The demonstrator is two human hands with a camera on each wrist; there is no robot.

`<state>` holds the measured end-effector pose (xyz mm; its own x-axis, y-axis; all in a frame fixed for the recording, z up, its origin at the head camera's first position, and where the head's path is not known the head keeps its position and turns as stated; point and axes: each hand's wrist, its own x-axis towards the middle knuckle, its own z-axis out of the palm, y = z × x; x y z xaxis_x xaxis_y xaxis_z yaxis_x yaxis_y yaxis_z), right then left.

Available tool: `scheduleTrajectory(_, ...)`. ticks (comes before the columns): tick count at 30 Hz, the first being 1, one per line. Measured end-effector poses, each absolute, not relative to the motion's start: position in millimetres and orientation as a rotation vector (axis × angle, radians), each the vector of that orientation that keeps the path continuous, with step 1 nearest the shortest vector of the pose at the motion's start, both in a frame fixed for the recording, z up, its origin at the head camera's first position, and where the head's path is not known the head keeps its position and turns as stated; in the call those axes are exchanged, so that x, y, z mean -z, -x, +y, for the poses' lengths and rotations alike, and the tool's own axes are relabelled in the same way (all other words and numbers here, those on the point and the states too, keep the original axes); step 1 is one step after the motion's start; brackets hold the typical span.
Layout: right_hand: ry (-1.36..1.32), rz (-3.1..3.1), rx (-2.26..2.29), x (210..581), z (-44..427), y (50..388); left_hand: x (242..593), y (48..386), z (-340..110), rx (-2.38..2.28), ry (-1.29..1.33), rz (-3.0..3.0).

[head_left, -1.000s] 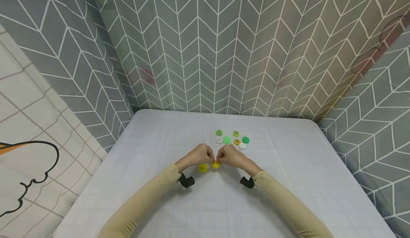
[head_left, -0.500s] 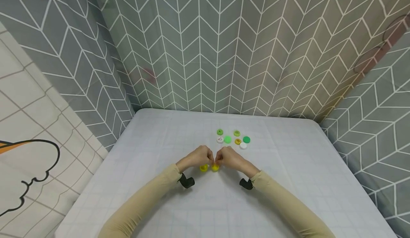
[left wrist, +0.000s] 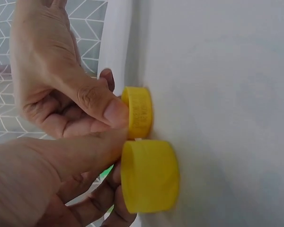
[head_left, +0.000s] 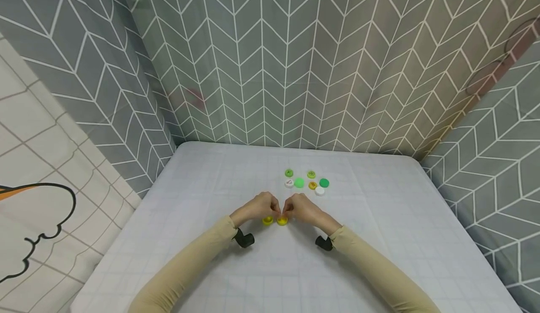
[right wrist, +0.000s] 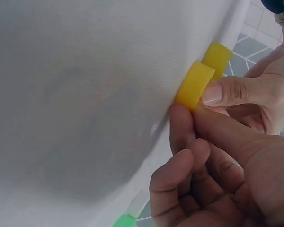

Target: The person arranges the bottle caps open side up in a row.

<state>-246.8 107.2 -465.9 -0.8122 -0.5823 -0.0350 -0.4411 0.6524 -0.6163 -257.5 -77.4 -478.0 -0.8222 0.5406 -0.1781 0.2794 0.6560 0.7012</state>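
Note:
Two yellow plastic bottle caps rest side by side on the white-covered table. My left hand and right hand meet over the right-hand cap, which both pinch at its rim. In the left wrist view this cap has its open side toward the fingers, with a thumb at the rim. The other, taller-looking cap stands right beside it, close under my left hand. In the right wrist view, the left thumb presses the held cap. Some fingertips are hidden behind the cap.
Farther back on the table lie several caps: light green, dark green, white, orange-yellow and others. A patterned grey curtain hangs behind the table's far edge.
The held cap has come slightly toward me and to the left, closer to the other yellow cap. Both hands have shifted a little with it and keep their pinch.

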Motion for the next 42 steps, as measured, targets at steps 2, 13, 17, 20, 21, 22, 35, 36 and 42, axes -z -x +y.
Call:
scheduleTrajectory(2, 0.785, 2.623, 0.911, 467.4, 109.1, 247.0, 479.3, 257.4, -78.5, -0.976, -0.633, 2.492)
scheduleTrajectory(13, 0.712, 2.566, 0.982, 471.5, 116.2, 250.8, 476.4, 257.4, -79.6, -0.963, -0.541, 2.5)
scheduleTrajectory(17, 0.738, 2.59, 0.965, 468.9, 112.5, 249.7, 473.8, 257.6, -78.9, -0.972, -0.51, 2.504)
scheduleTrajectory(20, 0.725, 2.604, 0.949, 467.5, 110.2, 247.7, 474.3, 257.8, -78.8, -0.975, -0.504, 2.5)
scheduleTrajectory(21, 0.72, 2.606, 0.946, 467.1, 109.7, 246.9, 474.7, 257.7, -78.9, -0.977, -0.504, 2.499)
scheduleTrajectory(22, 0.712, 2.612, 0.941, 466.8, 109.5, 246.1, 475.1, 257.7, -78.9, -0.98, -0.505, 2.497)
scheduleTrajectory(35, 0.713, 2.627, 0.946, 467.1, 110.4, 241.8, 478.8, 257.1, -75.9, -0.965, -0.534, 2.515)
scheduleTrajectory(36, 0.708, 2.626, 0.947, 467.1, 110.7, 241.9, 478.7, 256.7, -75.9, -0.968, -0.542, 2.516)
scheduleTrajectory(42, 0.729, 2.628, 0.949, 464.5, 111.3, 241.9, 474.6, 254.9, -76.6, -0.98, -0.567, 2.519)
